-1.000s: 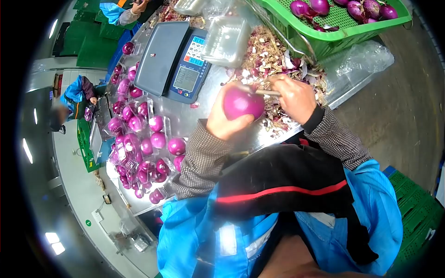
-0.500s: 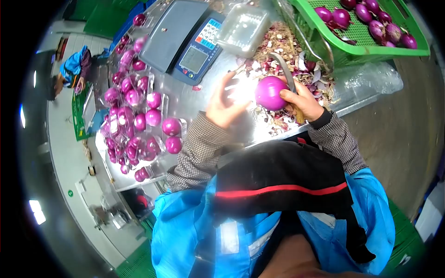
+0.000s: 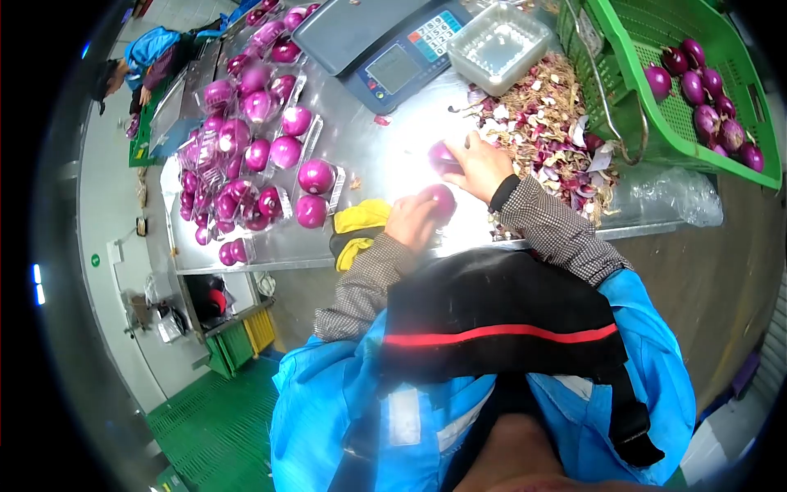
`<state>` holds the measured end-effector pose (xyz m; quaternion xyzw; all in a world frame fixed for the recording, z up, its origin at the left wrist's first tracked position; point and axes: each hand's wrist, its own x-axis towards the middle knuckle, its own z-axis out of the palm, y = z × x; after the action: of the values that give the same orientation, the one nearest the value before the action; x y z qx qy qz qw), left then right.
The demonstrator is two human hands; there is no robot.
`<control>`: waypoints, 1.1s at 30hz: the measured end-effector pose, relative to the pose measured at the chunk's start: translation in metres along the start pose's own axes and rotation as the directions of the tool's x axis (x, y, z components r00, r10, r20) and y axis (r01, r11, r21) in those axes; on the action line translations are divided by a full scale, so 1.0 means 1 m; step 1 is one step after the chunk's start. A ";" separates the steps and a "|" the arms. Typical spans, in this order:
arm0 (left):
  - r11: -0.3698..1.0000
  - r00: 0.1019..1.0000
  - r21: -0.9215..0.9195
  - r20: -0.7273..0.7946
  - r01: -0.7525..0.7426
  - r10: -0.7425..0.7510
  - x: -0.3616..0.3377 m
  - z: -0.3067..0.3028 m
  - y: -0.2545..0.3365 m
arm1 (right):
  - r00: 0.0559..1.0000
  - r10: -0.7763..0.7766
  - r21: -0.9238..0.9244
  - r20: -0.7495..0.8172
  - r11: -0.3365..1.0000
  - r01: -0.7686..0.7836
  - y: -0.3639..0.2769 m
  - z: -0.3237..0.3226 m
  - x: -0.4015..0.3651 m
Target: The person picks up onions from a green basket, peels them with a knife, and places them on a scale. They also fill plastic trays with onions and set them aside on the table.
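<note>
On the metal table, my left hand has its fingers closed round a purple onion near the table's front edge. Just beyond it, my right hand grips a second purple onion from the right side. Glare washes out part of both onions. A yellow and black glove lies left of my left hand. Onion skins and roots are heaped to the right of my right hand. The knife is not visible.
Packed onions in clear trays cover the table's left side. Behind my hands stand a scale and a clear plastic box. A green basket with onions is at the right. Another person is at the far left.
My right hand has let go of the knife and moved left onto an onion. My left hand, open before, has closed on an onion. The view has shifted, and the glove is now visible.
</note>
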<state>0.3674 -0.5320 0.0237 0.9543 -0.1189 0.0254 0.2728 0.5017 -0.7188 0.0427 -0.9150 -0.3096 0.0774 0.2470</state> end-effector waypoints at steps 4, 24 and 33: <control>0.951 0.931 -0.067 -0.195 0.302 -0.309 -0.016 -0.004 -0.008 | 0.999 0.037 0.115 0.007 0.993 -0.038 0.017 0.016 -0.004; 0.043 0.584 -0.974 0.097 0.221 -0.806 0.018 -0.098 -0.087 | 0.973 0.181 0.820 0.141 0.529 -0.217 -0.045 -0.035 0.051; 0.393 0.132 -0.916 -0.401 -0.081 -0.906 0.039 -0.257 -0.242 | 0.976 0.132 0.725 0.175 0.654 -0.218 -0.044 0.026 0.044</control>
<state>0.4681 -0.2058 0.1215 0.4918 0.3916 0.4125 0.6593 0.5057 -0.6513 0.0428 -0.7563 -0.1747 0.2685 0.5705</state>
